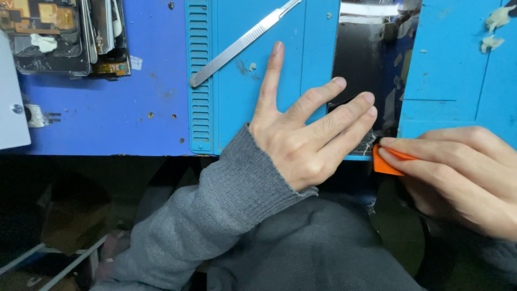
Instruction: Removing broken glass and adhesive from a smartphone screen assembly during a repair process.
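The left hand (309,134) lies flat with its fingers spread, the fingertips pressing on a dark phone panel (362,64) that sits between two blue mats (242,108); that spread looks meant to pin the panel so it cannot slide while its near edge is worked. The right hand (458,172) is pinched shut on an orange pick (389,161), thumb and forefinger close to the tip for control, and the tip meets the panel's near corner just beside the left little finger. The hands are near each other but not touching. A metal scalpel handle (242,43) lies slantwise on the left mat, apart from both hands, within reach. At the far left a stack of phone parts (59,35) stands in a dark tray (51,67); what lies lower in it is hidden. White scraps (498,21) cling to the right mat.
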